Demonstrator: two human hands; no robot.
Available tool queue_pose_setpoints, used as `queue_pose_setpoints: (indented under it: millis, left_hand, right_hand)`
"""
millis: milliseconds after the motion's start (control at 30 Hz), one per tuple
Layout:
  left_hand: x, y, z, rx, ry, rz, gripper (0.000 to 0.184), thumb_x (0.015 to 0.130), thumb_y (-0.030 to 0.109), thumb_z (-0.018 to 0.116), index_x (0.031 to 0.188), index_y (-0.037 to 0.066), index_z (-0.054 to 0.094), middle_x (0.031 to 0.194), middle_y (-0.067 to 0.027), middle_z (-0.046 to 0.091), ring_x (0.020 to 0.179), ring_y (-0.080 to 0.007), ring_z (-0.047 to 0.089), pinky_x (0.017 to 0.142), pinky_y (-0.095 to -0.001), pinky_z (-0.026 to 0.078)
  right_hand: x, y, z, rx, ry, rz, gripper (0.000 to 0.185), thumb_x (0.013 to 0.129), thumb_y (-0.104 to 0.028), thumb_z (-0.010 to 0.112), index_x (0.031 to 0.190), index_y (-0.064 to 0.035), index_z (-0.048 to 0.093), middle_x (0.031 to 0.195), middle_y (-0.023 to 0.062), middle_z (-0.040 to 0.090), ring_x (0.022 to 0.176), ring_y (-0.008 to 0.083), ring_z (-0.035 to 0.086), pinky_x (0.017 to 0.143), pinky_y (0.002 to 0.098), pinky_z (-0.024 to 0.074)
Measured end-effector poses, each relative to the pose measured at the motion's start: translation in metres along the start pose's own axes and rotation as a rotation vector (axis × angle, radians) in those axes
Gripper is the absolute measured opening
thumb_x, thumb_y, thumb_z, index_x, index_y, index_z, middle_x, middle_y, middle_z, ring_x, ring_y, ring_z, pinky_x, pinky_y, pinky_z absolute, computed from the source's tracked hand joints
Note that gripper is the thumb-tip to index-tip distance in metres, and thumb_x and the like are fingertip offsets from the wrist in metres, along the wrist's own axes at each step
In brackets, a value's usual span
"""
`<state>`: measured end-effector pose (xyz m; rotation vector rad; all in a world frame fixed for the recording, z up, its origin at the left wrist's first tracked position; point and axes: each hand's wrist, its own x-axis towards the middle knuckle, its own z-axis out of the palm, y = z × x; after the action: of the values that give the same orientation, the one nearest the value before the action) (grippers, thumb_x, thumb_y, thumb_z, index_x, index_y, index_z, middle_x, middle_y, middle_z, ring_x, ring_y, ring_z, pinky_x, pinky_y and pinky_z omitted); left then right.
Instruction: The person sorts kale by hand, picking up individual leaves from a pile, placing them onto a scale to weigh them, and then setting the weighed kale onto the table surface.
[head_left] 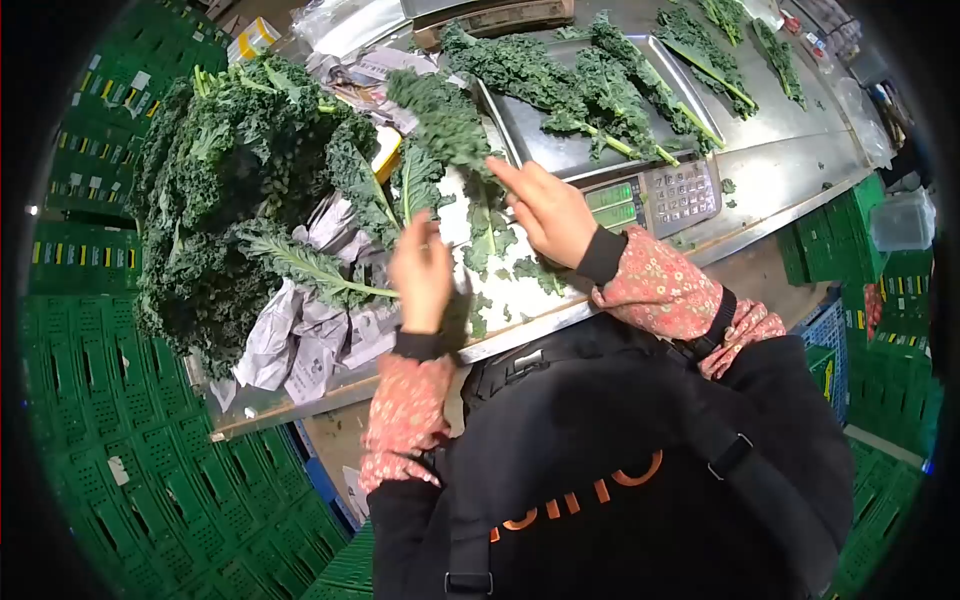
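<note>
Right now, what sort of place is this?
Likely a produce packing or sorting area: kale leaves heaped on a metal worktop, a digital scale with a tray of leaves, and many stacked green crates around it.

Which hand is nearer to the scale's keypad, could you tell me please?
The right. The right hand is just left of the keypad, with the green display between them; the left hand is farther left, near the crumpled paper.

blk top, orange lettering, pink floral sleeves
</note>
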<state>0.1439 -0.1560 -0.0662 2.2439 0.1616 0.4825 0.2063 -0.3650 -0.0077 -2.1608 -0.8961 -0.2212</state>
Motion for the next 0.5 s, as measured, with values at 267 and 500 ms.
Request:
queue_pose_setpoints:
  millis: [267,500]
  left_hand:
    - [0.01,0.012,0.045,0.423,-0.478,-0.021,0.047,0.074,0.023,0.057,0.112,-0.003,0.048,0.086,-0.0223,0.062,0.077,-0.037,0.061,0.068,-0.0458,0.049]
    - [0.021,0.07,-0.104,-0.279,-1.057,-0.298,0.054,0.069,0.007,0.045,0.122,0.001,0.053,0.092,-0.0052,0.062,0.071,-0.0086,0.05,0.069,-0.0197,0.04]
  right_hand:
    - [0.005,0.002,0.005,-0.064,-0.046,-0.167,0.053,0.078,-0.011,0.061,0.127,-0.0069,0.042,0.124,0.0184,0.043,0.112,0.0359,0.044,0.093,0.0435,0.0375]
    - [-0.037,-0.004,0.018,0.107,-0.213,-0.34,0.056,0.077,-0.018,0.063,0.127,-0.0054,0.042,0.11,0.0124,0.052,0.095,0.0294,0.053,0.079,0.041,0.0423]
